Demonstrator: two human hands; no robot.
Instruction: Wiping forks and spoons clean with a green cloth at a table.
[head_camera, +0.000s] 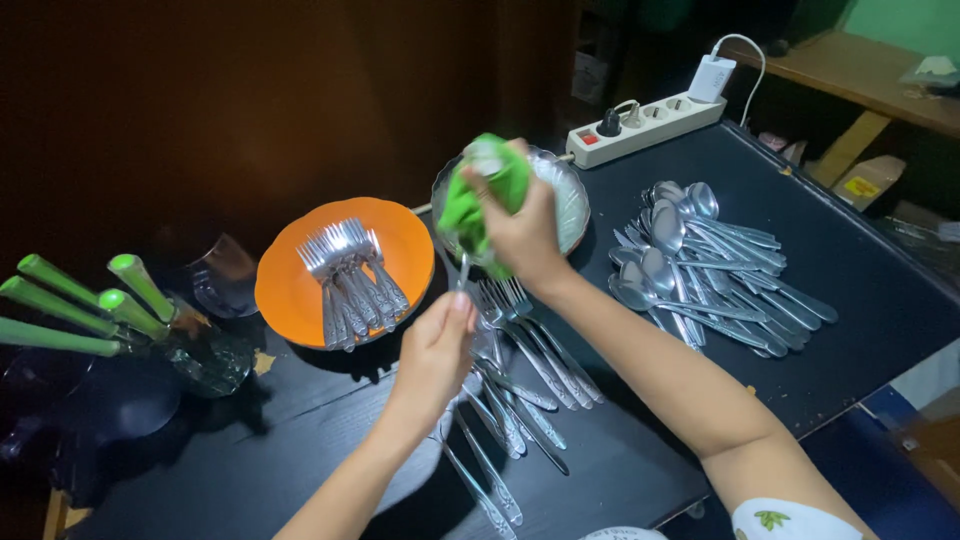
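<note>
The left hand (437, 345) is closed, its fingertips pinched on the lower end of a single piece of steel cutlery (462, 272), which stands nearly upright; whether that piece is a fork or a spoon cannot be told, since its upper end is hidden. The right hand (523, 235) sits just above the left and is closed around a bunched green cloth (480, 200), which wraps the upper part of the same piece. Directly below and between both hands, a loose pile of forks (520, 385) lies on the black desk (300, 440), handles pointing toward the person. Behind the right hand, partly covered by it and the cloth, stands a clear glass dish (570, 205). To the left of the hands, an orange plate (290, 290) carries a neat bundle of forks (350, 280). To the right of the right forearm lies a large heap of spoons (710, 265), well apart from the hands. Beyond the glass dish, at the far edge of the desk, rests a white power strip (645, 125) with a white charger (711, 77) plugged in. Far to the left of the left hand, green-handled utensils (75, 305) stand tilted in a dark glass holder (205, 355).
</note>
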